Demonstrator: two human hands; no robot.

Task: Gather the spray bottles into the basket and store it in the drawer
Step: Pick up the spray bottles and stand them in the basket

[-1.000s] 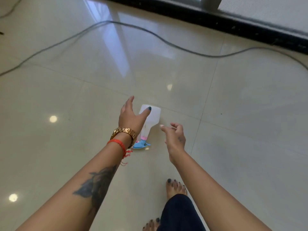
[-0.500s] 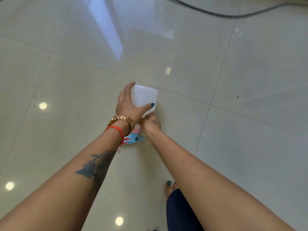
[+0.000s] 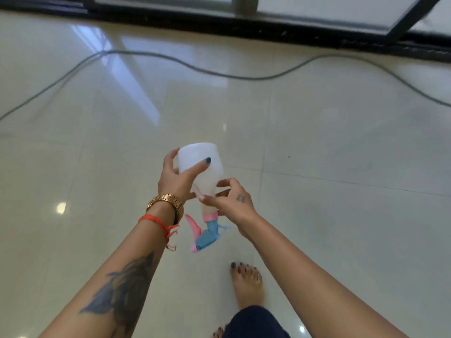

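A translucent white spray bottle (image 3: 207, 167) with a blue and pink trigger head is held above the floor, its base pointing away from me and its head hanging toward me. My left hand (image 3: 178, 179) wraps around the bottle's wide body. My right hand (image 3: 231, 201) pinches the bottle's narrow neck just above the pink collar. No basket or drawer is in view.
Glossy cream floor tiles (image 3: 341, 142) stretch all around. A grey cable (image 3: 244, 76) snakes across the floor ahead. A dark window frame (image 3: 268, 28) runs along the far edge. My bare foot (image 3: 247, 281) stands below the bottle.
The bottle lay on the floor a second ago; both hands closed on it and lifted it off the tiles. The view has tilted up toward the window.
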